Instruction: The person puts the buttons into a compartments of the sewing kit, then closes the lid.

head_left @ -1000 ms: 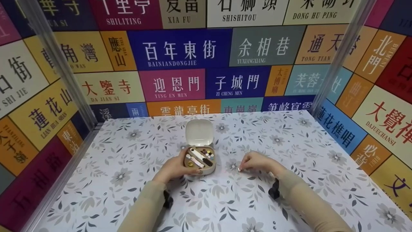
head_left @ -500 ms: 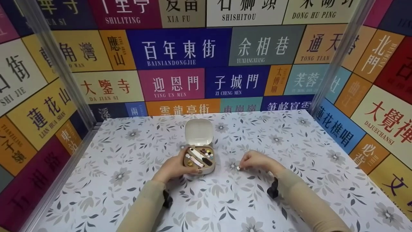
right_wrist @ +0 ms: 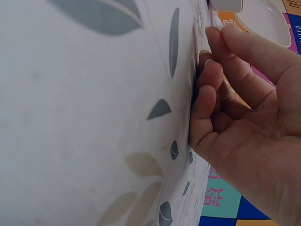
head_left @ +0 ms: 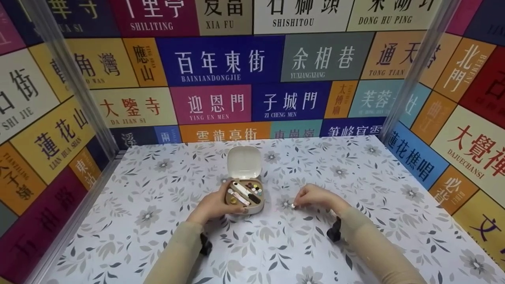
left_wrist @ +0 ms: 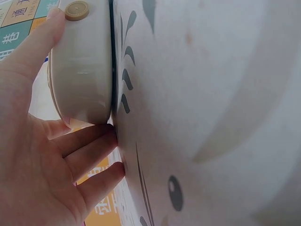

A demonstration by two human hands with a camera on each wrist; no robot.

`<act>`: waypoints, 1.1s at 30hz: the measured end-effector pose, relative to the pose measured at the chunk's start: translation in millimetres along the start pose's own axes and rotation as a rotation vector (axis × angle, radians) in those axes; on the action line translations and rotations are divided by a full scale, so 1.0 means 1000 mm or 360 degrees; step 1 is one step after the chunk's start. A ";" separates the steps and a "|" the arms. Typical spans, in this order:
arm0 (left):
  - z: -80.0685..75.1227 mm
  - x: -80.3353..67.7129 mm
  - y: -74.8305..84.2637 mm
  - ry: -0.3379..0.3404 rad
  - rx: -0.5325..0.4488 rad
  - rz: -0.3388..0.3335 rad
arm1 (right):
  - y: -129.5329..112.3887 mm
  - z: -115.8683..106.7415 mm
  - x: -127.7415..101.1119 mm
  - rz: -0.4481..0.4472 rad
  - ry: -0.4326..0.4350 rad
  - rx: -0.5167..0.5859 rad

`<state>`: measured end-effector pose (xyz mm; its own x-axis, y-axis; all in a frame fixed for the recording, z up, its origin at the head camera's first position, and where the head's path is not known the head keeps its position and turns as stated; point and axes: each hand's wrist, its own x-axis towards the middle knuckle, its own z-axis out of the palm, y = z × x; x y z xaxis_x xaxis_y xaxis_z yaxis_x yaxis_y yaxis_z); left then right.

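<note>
A cream sewing kit box stands on the table with its lid raised. Inside lie small coloured buttons or pins, a white stick-shaped tool with a black part and a gold round piece. My left hand grips the box's left side; in the left wrist view the thumb is near its round tan clasp. Right of the box, my right hand pinches a tiny white object between thumb and forefinger, just above or at the tabletop. Its kind is too small to tell.
The tabletop has a white floral cover. Panels with coloured signs stand behind and at both sides, with clear corner strips where they meet. Each wrist carries a small black device.
Both hands hold almost the same places. The tiny white object shifts very slightly at the right fingertips; the box stays put with its lid up.
</note>
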<state>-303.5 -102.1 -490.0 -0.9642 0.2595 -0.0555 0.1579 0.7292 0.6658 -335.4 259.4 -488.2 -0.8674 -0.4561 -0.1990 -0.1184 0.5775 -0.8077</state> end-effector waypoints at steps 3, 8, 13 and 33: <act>0.000 0.000 0.000 -0.0002 -0.0008 -0.0001 | -0.001 0.001 0.000 0.0024 -0.0011 0.0018; -0.001 0.000 -0.001 0.0010 0.0003 0.0043 | -0.002 -0.001 0.005 0.0058 -0.0037 0.0044; 0.000 0.000 -0.001 0.0004 0.0017 0.0039 | -0.006 -0.001 0.006 0.0089 -0.0052 0.0051; 0.000 0.000 0.000 -0.0003 -0.0044 -0.0009 | -0.023 -0.005 0.015 -0.0011 0.0003 -0.0040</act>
<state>-303.0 -102.2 -490.2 -0.9645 0.2569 -0.0607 0.1467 0.7127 0.6860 -347.8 242.9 -469.9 -0.8674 -0.4588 -0.1926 -0.1363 0.5913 -0.7948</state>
